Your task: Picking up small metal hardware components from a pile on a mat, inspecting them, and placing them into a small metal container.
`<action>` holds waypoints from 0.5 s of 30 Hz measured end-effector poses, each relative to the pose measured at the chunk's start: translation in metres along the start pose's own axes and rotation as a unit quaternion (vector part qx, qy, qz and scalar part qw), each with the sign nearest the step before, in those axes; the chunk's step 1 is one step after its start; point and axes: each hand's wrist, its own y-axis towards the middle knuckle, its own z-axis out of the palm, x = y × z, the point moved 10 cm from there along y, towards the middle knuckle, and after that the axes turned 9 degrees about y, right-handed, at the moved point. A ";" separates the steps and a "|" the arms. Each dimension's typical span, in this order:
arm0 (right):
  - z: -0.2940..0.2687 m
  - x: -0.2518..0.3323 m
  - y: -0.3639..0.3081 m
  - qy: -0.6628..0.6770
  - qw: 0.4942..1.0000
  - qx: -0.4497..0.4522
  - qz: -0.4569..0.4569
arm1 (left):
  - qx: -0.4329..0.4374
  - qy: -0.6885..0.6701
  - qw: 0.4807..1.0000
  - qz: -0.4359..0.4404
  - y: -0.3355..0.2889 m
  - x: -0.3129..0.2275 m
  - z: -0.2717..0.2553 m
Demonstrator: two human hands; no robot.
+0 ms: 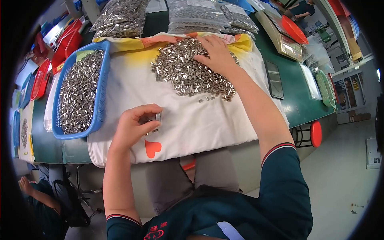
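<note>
A heap of small shiny metal sleeves (188, 68) lies on a white cloth (128, 84) spread over the table. My right hand (218, 56) rests on the heap's far right side, fingers spread and thumb apart, touching the pieces. Closer to me, left of the heap, my left hand (136, 124) is curled with thumb and fingers closed around a few metal pieces (157, 117); most of what it holds is hidden. To its left stands a blue plastic basket (103, 80) filled with the same kind of small metal pieces.
Clear bags of metal parts (196, 18) stand along the back. A scale (286, 44) bearing a red tray (294, 30) and a dark phone-like device (274, 80) lie to the right. Red bins (42, 80) are at far left. A red stool (315, 134) and other people are nearby.
</note>
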 end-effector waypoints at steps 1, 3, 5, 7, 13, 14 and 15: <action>-0.006 0.001 -0.001 0.020 1.000 -0.016 0.014 | 0.004 -0.001 1.000 0.004 0.000 -0.001 0.000; -0.024 0.022 -0.001 0.092 0.994 -0.052 0.012 | -0.003 -0.005 1.000 0.003 0.001 -0.001 -0.002; -0.025 0.064 -0.008 0.122 0.992 0.000 -0.038 | 0.003 -0.014 1.000 0.008 0.003 -0.001 -0.002; -0.016 0.100 -0.020 0.150 0.984 0.049 -0.083 | -0.005 -0.018 1.000 0.012 0.002 0.000 -0.005; 0.010 0.126 -0.031 0.069 0.987 0.126 -0.067 | -0.010 -0.036 0.999 0.021 0.003 0.000 -0.007; 0.010 0.127 -0.031 0.059 0.988 0.120 -0.071 | -0.010 -0.026 0.999 0.022 0.003 -0.001 -0.006; 0.009 0.129 -0.031 0.048 0.989 0.114 -0.074 | -0.010 -0.017 1.000 0.024 0.003 -0.002 -0.005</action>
